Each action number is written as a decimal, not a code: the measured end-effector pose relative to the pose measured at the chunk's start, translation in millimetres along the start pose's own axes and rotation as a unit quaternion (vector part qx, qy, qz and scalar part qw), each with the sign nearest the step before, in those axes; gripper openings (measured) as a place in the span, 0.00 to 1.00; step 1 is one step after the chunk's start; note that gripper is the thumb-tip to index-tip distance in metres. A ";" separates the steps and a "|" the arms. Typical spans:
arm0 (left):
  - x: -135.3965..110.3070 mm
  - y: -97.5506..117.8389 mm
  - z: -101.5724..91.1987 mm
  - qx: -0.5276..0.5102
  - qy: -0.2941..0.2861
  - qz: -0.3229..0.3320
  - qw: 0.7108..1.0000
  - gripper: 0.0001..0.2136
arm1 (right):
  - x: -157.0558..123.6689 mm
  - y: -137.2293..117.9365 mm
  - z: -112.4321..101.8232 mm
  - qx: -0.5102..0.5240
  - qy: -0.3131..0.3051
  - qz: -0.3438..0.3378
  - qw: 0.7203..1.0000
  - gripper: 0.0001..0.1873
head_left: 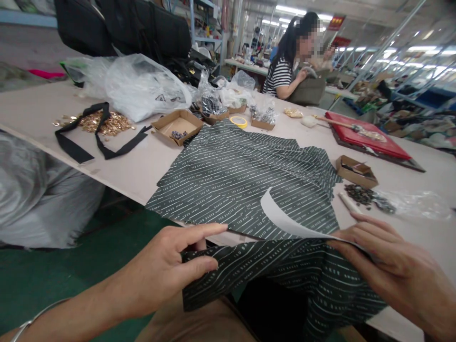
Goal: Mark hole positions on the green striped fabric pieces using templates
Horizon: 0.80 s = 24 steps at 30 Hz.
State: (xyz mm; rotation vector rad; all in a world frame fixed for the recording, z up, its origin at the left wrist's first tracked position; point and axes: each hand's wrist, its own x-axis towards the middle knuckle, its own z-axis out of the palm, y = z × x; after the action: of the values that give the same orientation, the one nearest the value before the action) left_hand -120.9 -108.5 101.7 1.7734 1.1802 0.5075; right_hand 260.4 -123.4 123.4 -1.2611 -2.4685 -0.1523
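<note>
A dark green fabric piece (242,266) with white slanted lines and lettering hangs over the table's near edge, spread between both hands. My left hand (171,266) grips its left end, thumb on the near side, index finger stretched out above, other fingers hidden behind the cloth. At the right, my right hand (388,261) pinches the same fabric's upper edge together with a white strip (285,221), whose free end curls up to the left. Beyond the hands, more pieces of the same printed fabric (228,185) lie flat and overlapping on the table.
On the table (142,178) are a black strap (76,147), gold metal pieces (107,124), a cardboard tray (166,127), yellow tape (238,122), plastic bags (142,88), a small box (356,172), dark metal parts (359,194) and a red board (370,135). A co-worker (285,76) sits beyond.
</note>
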 end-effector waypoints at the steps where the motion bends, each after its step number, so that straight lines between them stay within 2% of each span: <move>1: 0.6 -1.5 -0.1 0.005 -0.012 0.017 1.000 0.13 | 0.2 -1.0 -0.8 -0.005 -0.001 -0.002 1.000 0.07; 3: 2.4 -2.3 -1.1 0.007 -0.039 0.053 0.998 0.09 | 1.7 -3.7 -2.0 -0.014 -0.004 -0.006 1.000 0.08; 5: 4.2 -0.8 -3.3 0.008 -0.044 0.071 0.997 0.09 | 3.8 -6.8 -2.2 -0.018 -0.012 -0.011 1.000 0.08; 8: 6.5 3.5 -7.7 -0.019 -0.047 0.030 0.998 0.07 | 5.7 -10.2 -0.4 -0.017 -0.021 -0.019 0.999 0.08; 11: 8.9 7.7 -11.1 -0.055 -0.084 -0.023 0.995 0.10 | 6.4 -11.3 2.8 -0.015 -0.026 -0.020 0.999 0.08; 15: 11.9 11.1 -11.4 -0.039 -0.116 0.015 0.992 0.05 | 7.7 -11.2 5.1 -0.011 -0.026 -0.014 0.999 0.08; 19: 10.6 10.3 -9.3 -0.019 -0.085 0.036 0.996 0.07 | 5.6 -8.6 4.4 0.002 -0.025 -0.010 1.000 0.07; 24: 0.8 6.7 -9.2 0.042 -0.002 0.122 0.992 0.10 | -2.7 -4.0 7.5 0.026 -0.036 -0.001 0.999 0.04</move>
State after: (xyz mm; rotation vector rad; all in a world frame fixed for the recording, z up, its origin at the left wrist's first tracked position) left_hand -124.0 -104.3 111.9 2.0037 1.0007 0.6036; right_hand 256.6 -125.9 115.7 -1.2635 -2.5179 -0.0436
